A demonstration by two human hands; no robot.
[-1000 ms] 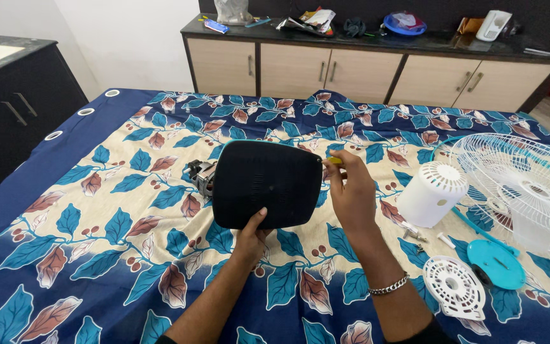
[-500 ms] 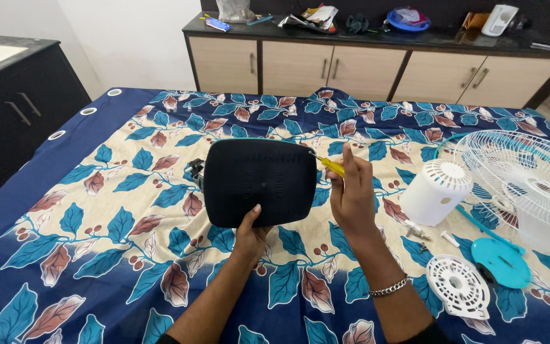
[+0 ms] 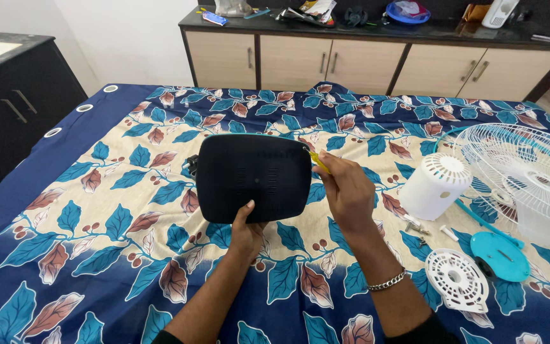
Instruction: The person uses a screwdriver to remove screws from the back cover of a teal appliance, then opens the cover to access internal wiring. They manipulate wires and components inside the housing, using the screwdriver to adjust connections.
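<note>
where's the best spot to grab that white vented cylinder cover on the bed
Probably around the plain lower wall of the white vented cylinder cover, coming from its near left side, which faces open bedspread. It stands upright on its open end, domed slotted top up, so the smooth round side lets fingers wrap it. The fan grille crowds its right side, and small screws lie by its base.
</note>
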